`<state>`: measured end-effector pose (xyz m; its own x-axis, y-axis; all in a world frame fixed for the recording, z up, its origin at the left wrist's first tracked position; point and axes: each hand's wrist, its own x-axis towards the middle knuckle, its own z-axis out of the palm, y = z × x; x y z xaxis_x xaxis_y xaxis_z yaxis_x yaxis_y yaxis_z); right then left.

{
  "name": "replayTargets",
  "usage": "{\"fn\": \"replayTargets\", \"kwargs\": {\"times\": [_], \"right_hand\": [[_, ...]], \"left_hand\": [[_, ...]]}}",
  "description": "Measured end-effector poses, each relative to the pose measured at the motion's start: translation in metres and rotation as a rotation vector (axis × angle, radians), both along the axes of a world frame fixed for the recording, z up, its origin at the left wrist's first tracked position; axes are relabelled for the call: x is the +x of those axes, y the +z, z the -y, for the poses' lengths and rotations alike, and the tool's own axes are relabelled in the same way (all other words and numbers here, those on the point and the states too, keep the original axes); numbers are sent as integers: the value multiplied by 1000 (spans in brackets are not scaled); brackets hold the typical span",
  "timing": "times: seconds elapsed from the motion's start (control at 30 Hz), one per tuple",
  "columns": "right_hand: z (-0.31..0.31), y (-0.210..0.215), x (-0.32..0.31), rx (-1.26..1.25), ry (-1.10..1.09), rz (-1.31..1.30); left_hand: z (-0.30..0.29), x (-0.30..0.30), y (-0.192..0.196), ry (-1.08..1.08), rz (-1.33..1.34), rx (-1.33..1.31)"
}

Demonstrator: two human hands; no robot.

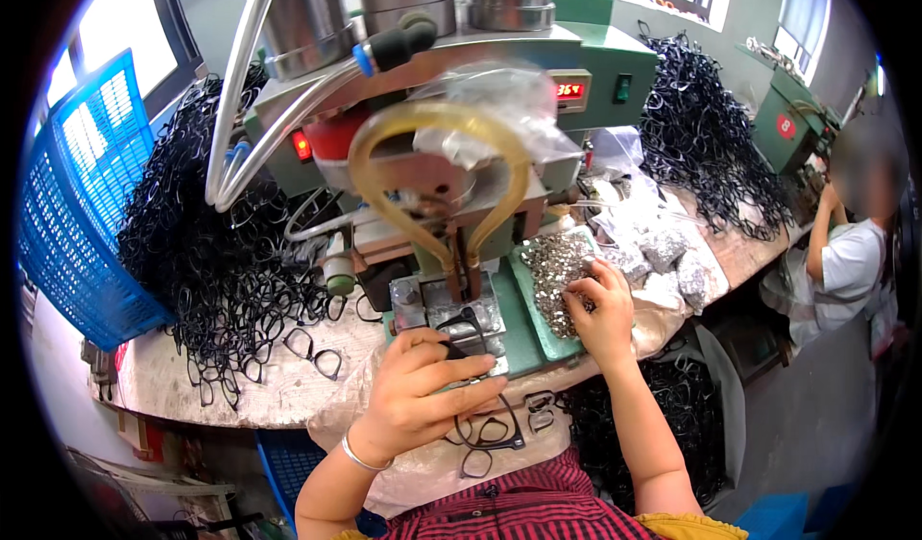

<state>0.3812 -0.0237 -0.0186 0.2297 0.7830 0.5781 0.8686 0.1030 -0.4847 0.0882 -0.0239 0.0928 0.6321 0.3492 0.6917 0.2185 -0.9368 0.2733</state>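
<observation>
My left hand (415, 386) grips a black eyeglass frame (520, 438) at the front of a metal fixture (488, 315). Part of the frame reaches up onto the fixture, while a rim hangs below my fingers. Just above the fixture stand two copper-coloured electrodes (469, 279) of a green bench machine. My right hand (607, 321) is over the right side of a green tray (555, 351) heaped with small silvery metal parts (549, 269). Its thumb and fingertips are bent together in a pinch; whatever lies between them is too small to make out.
Black eyeglass frames are heaped at the left (206, 252) and right (701, 127), beside a blue crate (82, 204). A yellow hose (521, 170) loops before the machine. Plastic bags of parts (663, 252) lie right of the tray. Another person (850, 252) works at far right.
</observation>
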Motion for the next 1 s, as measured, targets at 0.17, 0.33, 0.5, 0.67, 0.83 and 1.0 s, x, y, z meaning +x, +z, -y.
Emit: {"fn": "replayTargets", "kwargs": {"times": [0.17,0.33,0.5,0.67,0.83,1.0], "right_hand": [[-14,17,-22,79,329,171],[-40,17,-5,40,279,318],[3,-5,6,105,8,-997],[-5,-27,-4,186,112,-1130],[-26,12,-36,109,207,-1038],[-1,20,-28,55,73,-823]], "left_hand": [[-2,-3,2,-7,-17,-8],[24,-12,-9,199,46,46],[70,-104,-33,965,354,75],[17,-164,-13,1278,49,8],[-41,-168,-93,1475,-320,-384],[-76,-198,-176,1166,205,-827]]}}
